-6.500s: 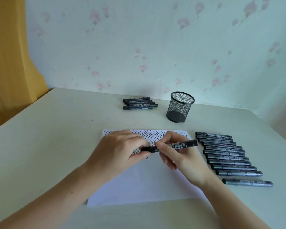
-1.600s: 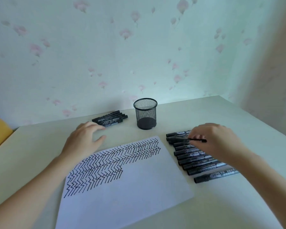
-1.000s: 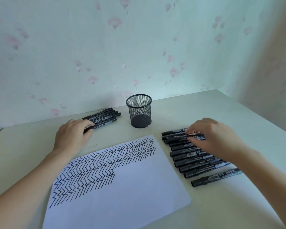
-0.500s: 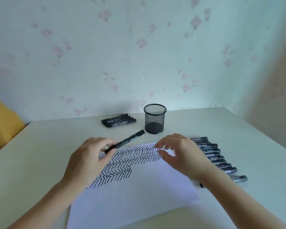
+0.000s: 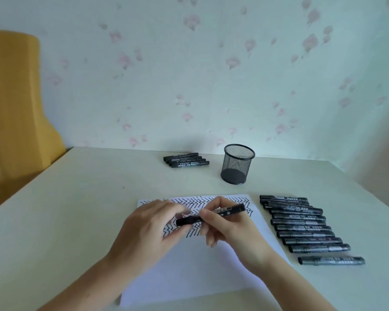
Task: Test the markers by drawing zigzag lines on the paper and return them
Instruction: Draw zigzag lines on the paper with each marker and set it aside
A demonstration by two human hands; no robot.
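Observation:
A black marker (image 5: 230,210) lies level above the white paper (image 5: 189,272), held by both hands. My left hand (image 5: 148,232) pinches its left end, the cap end. My right hand (image 5: 225,227) grips the barrel with thumb and fingers. Rows of black zigzag lines (image 5: 243,202) cover the paper's far part, partly hidden by my hands. A long row of several black markers (image 5: 301,227) lies to the right of the paper. A small group of several markers (image 5: 185,160) lies at the back of the table.
A black mesh pen cup (image 5: 237,163) stands behind the paper, between the two marker groups. The beige table (image 5: 65,209) ends at a floral-papered wall. A yellow curtain (image 5: 11,104) hangs at the left.
My left hand took a marker from the back group and brought it over the paper. My right hand left the row on the right and now grips the marker's barrel.

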